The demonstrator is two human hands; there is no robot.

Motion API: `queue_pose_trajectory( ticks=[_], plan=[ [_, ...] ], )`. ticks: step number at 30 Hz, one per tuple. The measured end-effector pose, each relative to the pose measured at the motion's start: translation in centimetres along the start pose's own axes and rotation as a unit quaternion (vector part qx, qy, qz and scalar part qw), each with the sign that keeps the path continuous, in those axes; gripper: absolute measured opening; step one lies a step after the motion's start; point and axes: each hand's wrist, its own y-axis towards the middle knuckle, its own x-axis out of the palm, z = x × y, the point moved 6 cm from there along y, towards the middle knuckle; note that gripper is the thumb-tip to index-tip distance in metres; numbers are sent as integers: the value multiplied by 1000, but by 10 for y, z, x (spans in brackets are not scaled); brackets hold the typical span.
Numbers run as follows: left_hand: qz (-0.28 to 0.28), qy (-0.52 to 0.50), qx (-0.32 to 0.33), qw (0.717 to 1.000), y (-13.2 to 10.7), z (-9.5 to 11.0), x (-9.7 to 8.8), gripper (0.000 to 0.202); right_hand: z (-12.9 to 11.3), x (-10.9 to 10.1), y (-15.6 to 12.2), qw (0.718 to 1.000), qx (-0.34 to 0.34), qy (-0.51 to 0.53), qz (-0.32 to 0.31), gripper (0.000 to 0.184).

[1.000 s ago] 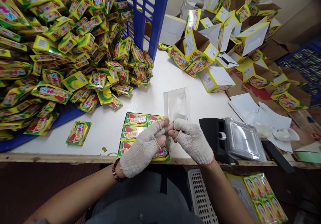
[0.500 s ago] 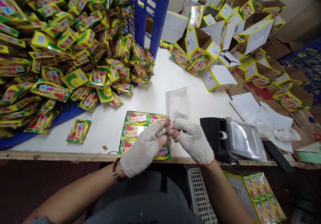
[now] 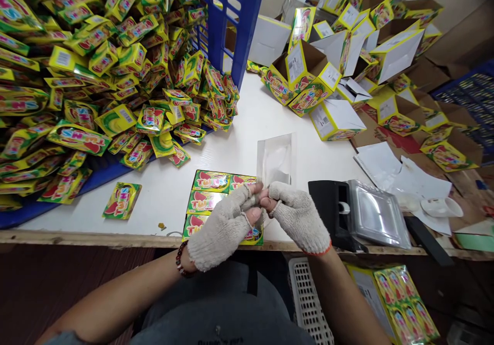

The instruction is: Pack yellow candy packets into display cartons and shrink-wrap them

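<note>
Both my hands wear white knit fingerless gloves. A clear plastic cover [image 3: 276, 157] stands up from between my fingertips, see-through and tilted, its lower part hidden by the gloves. My right hand [image 3: 299, 213] pinches its near edge. My left hand [image 3: 224, 226] meets the right fingertips at the same edge, thumb and fingers closed around the plastic. Under my left hand lies a block of yellow-green TWINS packs [image 3: 208, 182] set in rows at the table edge, partly covered by the glove. A single TWINS pack [image 3: 122, 201] lies apart to the left.
A heap of TWINS packs [image 3: 77, 139] spills from a blue crate [image 3: 241, 36] at the left. Open display boxes [image 3: 309, 77] pile up at the back right. Right of my hands are a black tape dispenser [image 3: 328, 213] and stacked clear plastic covers [image 3: 378, 213]. Below hangs a white basket [image 3: 309, 293].
The plastic cover has shifted and turned slightly to the right in my fingers. My hands have barely moved, and the packs lie as before.
</note>
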Motion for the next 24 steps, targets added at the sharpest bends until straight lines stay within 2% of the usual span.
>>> queue_pose_trajectory(
  ticks=[6, 15, 19, 22, 24],
  plan=[
    [14, 43, 0, 999, 4, -2, 1, 57, -1, 2, -1, 1000, 8, 14, -6, 26],
    [27, 202, 47, 978, 5, 6, -7, 48, 2, 2, -4, 1000, 14, 6, -12, 26],
    [11, 146, 35, 989, 4, 4, -4, 51, 4, 2, -4, 1000, 8, 11, -7, 21],
    [-3, 69, 21, 997, 5, -1, -2, 56, 1, 3, -2, 1000, -6, 8, -4, 26],
    [2, 53, 13, 999, 6, -4, -2, 54, -1, 3, -1, 1000, -15, 5, -6, 28]
  ],
)
